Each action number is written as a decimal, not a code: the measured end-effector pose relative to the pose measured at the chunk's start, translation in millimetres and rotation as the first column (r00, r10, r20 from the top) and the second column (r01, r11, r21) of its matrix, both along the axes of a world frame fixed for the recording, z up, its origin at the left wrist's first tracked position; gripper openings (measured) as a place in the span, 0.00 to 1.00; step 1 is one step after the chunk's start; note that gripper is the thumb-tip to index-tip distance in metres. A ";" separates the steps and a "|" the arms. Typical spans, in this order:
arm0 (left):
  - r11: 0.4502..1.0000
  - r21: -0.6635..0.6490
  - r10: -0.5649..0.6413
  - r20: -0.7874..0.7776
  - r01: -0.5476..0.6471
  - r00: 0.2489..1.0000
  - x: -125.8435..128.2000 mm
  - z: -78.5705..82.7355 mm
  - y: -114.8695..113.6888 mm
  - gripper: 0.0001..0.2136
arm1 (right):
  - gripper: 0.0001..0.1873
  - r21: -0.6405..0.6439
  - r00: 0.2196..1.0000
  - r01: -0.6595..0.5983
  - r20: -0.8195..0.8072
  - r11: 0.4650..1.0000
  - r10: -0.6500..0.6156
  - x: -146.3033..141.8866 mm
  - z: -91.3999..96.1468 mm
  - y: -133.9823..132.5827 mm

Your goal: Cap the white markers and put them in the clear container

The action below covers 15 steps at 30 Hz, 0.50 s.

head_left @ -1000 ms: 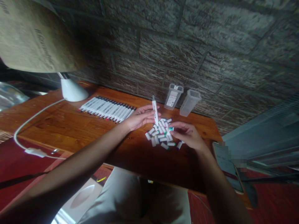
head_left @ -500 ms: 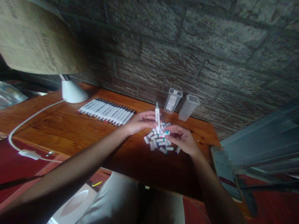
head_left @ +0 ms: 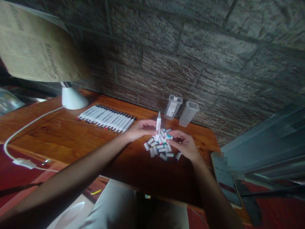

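My left hand (head_left: 145,129) grips an uncapped white marker (head_left: 158,124) that stands nearly upright, its grey tip pointing up. Just below its lower end lies a heap of white marker caps (head_left: 162,149) with coloured ends. Over the right side of the heap, my right hand (head_left: 183,142) has thumb and forefinger around a marker cap with a teal end (head_left: 169,136). To the left of my left hand, several white markers (head_left: 107,117) lie side by side in a slanted row, without caps.
Two clear plastic cases (head_left: 173,107) stand by the stone wall (head_left: 152,70). A lamp (head_left: 73,98) with a newsprint shade is at the back left, its white cord (head_left: 30,119) running over the table (head_left: 47,136). At the right edge lies a tablet (head_left: 225,178).
The camera view has shifted slightly, so the table and wall sit a little lower and to the left. Both hands keep nearly the same pose, with the marker still upright over the caps.
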State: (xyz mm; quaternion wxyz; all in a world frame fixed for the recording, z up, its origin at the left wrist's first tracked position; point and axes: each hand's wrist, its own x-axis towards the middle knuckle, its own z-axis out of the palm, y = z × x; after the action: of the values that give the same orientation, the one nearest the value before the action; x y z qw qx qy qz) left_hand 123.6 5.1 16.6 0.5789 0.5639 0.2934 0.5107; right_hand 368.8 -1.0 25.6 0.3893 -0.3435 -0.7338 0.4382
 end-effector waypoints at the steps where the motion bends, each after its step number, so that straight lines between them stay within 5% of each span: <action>1: 1.000 0.005 0.017 0.002 -0.017 1.000 -0.2 -0.2 0.6 0.17 | 0.15 0.018 0.999 0.007 0.042 1.000 -0.007 4.0 -0.2 2.7; 5: 0.997 -0.001 0.073 0.048 -0.073 0.996 0.1 1.7 1.7 0.17 | 0.11 0.034 0.980 -0.031 0.197 0.999 0.024 23.2 1.8 11.3; 15: 0.985 -0.150 0.102 0.143 -0.080 0.985 4.1 10.9 -2.4 0.20 | 0.11 0.024 0.974 -0.026 0.225 0.999 0.020 41.0 6.7 14.4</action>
State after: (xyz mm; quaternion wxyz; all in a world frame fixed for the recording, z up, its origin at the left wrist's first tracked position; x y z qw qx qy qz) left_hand 127.6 2.7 27.5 0.6146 0.4666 0.3106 0.5551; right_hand 409.8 13.4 32.4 0.3032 -0.3771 -0.7828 0.3913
